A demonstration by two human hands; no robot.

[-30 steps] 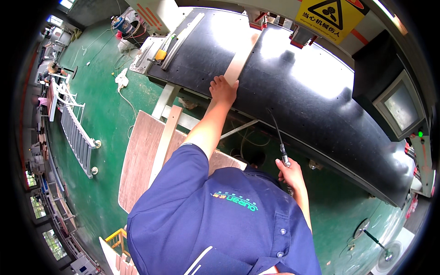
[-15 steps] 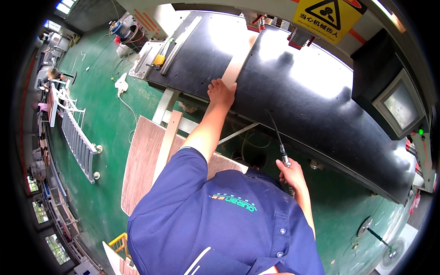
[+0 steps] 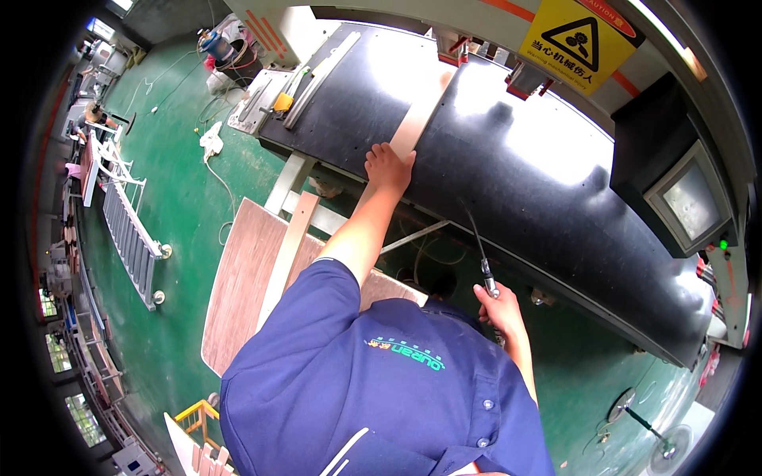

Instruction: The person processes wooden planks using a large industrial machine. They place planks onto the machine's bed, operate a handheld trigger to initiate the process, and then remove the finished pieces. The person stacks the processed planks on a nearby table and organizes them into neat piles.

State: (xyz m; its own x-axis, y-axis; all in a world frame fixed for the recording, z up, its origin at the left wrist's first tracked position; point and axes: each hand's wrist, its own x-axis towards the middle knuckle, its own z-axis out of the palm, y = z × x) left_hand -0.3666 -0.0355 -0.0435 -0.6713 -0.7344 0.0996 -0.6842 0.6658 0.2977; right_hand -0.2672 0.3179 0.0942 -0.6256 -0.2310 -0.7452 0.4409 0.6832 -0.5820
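Note:
A long, pale wooden strip (image 3: 414,125) lies across the black machine table (image 3: 516,186), its far end under the machine's overhead beam. My left hand (image 3: 389,168) is closed over the strip at the table's near edge, and part of the strip continues toward me beneath my forearm. Low on the right, in front of the table, my right hand (image 3: 502,309) grips an air blow gun (image 3: 488,279). Its thin, dark nozzle points up toward the table edge. The gun's handle is mostly hidden by my fingers.
Another wooden strip (image 3: 290,246) rests on a wood-grain board (image 3: 238,289) at my left. A monitor (image 3: 689,186) hangs at right, near a yellow warning sign (image 3: 583,44). A wheeled roller stand (image 3: 131,238) is on the green floor, and a person (image 3: 91,117) is far left.
The view has shifted slightly. My left hand stays on the strip, and my right hand still holds the blow gun, its nozzle now a little more upright.

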